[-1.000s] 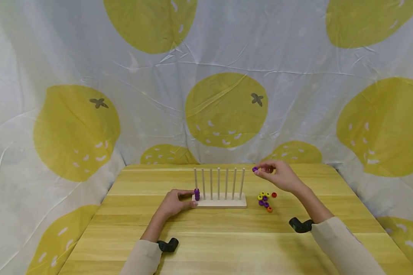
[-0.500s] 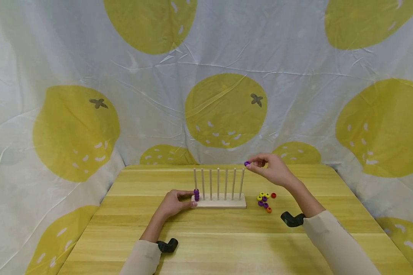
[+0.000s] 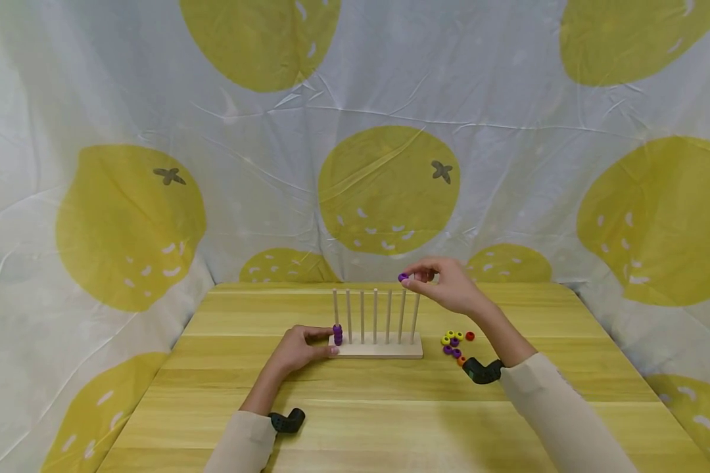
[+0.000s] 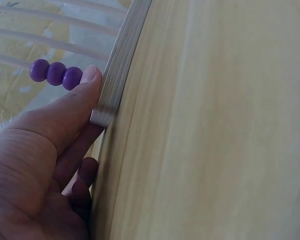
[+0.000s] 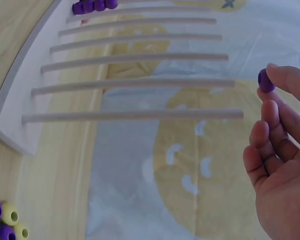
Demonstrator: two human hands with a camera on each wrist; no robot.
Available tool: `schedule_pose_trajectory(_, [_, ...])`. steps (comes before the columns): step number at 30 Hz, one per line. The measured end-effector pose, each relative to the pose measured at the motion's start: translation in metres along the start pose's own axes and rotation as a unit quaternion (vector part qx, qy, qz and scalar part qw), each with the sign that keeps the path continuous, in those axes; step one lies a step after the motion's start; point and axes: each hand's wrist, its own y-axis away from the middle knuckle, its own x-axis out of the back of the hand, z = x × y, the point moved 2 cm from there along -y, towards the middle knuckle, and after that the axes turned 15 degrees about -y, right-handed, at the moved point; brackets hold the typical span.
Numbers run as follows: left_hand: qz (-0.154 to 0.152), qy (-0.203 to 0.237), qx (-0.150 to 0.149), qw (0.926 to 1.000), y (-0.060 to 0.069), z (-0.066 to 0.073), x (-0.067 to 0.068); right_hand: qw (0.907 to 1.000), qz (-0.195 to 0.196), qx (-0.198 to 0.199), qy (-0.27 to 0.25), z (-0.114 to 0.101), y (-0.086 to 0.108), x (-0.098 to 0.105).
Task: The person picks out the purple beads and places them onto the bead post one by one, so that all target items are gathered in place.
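Note:
A wooden peg rack [image 3: 384,350], a flat base with a row of upright pegs, stands on the table. My left hand [image 3: 294,349] grips the base's left end, its thumb [image 4: 85,90] beside the lowest bead. Several purple beads [image 3: 338,335] are stacked on the leftmost peg; they also show in the left wrist view. Between thumb and forefinger my right hand [image 3: 449,286] pinches another purple bead [image 5: 265,81]. In the head view that bead is near the top of the second peg from the right; in the right wrist view it is apart from the peg tips.
Right of the rack lie loose beads: several yellow [image 3: 450,335] and purple [image 3: 448,350] ones, a red one [image 3: 470,336] and an orange one [image 3: 462,361] partly behind the black wrist device [image 3: 482,371]. A lemon-print cloth [image 3: 390,190] hangs behind the wooden table [image 3: 378,427].
My right hand has moved left with the purple bead, from right of the rack to over its right-hand pegs, rising slightly. The left hand stays at the base.

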Motion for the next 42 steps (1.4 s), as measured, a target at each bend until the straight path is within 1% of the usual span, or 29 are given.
schedule_pose_trajectory(4, [0.001,-0.003,0.002,1.0,0.0,0.0,0.001,0.9998,-0.014,0.013,-0.002,-0.006,-0.008,-0.01])
schedule_pose_trajectory(8, [-0.001,-0.007,-0.001,1.0,0.001,-0.001,0.0,0.9992,-0.029,0.028,-0.007,-0.011,-0.014,-0.02])
schedule_pose_trajectory(10, [0.001,-0.007,-0.008,0.9999,0.001,-0.001,0.0,0.9988,-0.034,0.033,-0.008,-0.013,-0.017,-0.025])
schedule_pose_trajectory(14, [-0.002,-0.004,-0.007,1.0,0.001,-0.002,0.0,0.9981,-0.044,0.041,-0.008,-0.016,-0.025,-0.035])
schedule_pose_trajectory(20, [-0.001,-0.003,-0.003,1.0,0.0,-0.001,0.0,0.9976,-0.055,0.042,0.002,-0.021,-0.036,-0.047])
schedule_pose_trajectory(25, [-0.001,0.003,0.003,1.0,-0.001,0.0,0.001,0.9975,-0.062,0.034,0.001,-0.025,-0.043,-0.054])
schedule_pose_trajectory(30, [-0.004,0.005,0.0,1.0,0.0,0.001,0.001,0.9969,-0.074,0.025,-0.004,-0.026,-0.052,-0.062])
schedule_pose_trajectory(36, [-0.008,0.007,-0.009,0.9999,-0.001,0.002,0.001,0.9959,-0.085,0.026,-0.011,-0.024,-0.061,-0.071])
schedule_pose_trajectory(42, [-0.006,0.003,-0.004,1.0,0.0,0.002,0.002,0.9948,-0.098,0.028,-0.011,-0.026,-0.066,-0.084])
